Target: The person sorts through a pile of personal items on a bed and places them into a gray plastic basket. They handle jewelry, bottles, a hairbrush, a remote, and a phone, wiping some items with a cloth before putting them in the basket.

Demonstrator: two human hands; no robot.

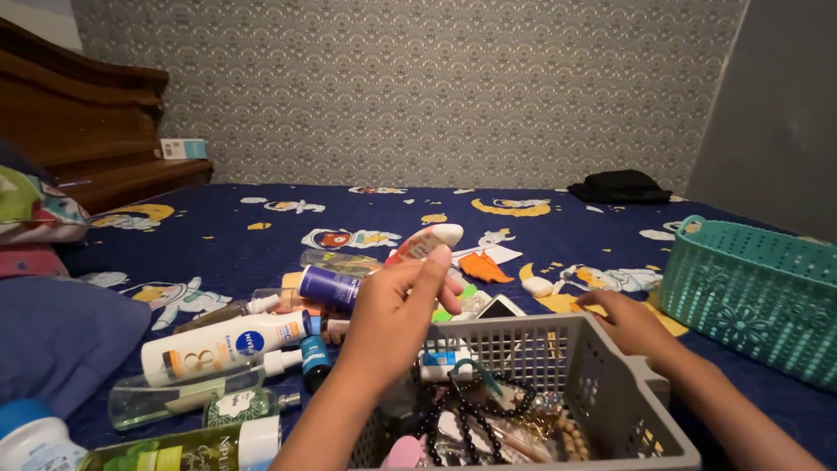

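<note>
While the person is sitting over a bed, both bare hands are working above a spread of toiletries.

Left hand: the left hand (pixel 392 310) is rising above the near-left edge of the grey basket (pixel 610 401), its fingers pinching the lower end of a small white and orange tube (pixel 425 243).
Tube: it is tilting up and to the right, held clear of the bedsheet (pixel 418 205), above the basket's far-left corner.
Right hand: the right hand (pixel 629 321) is lying palm down at the basket's far-right corner, its fingers stretching left and relaxed, gripping nothing; whether it is touching the rim I cannot tell.
Basket: it is sitting near the centre, holding a string of dark beads (pixel 475 406) and other small items.
Left of the basket: a white lotion bottle (pixel 222 346) is lying on its side, with a purple tube (pixel 330 286) just beyond it and a clear spray bottle (pixel 187 392) nearer.
Right side: a teal basket (pixel 754 292) is standing well apart from the grey one.
Far side: a black cloth (pixel 621 186) is resting at the far edge by the patterned wall.
</note>
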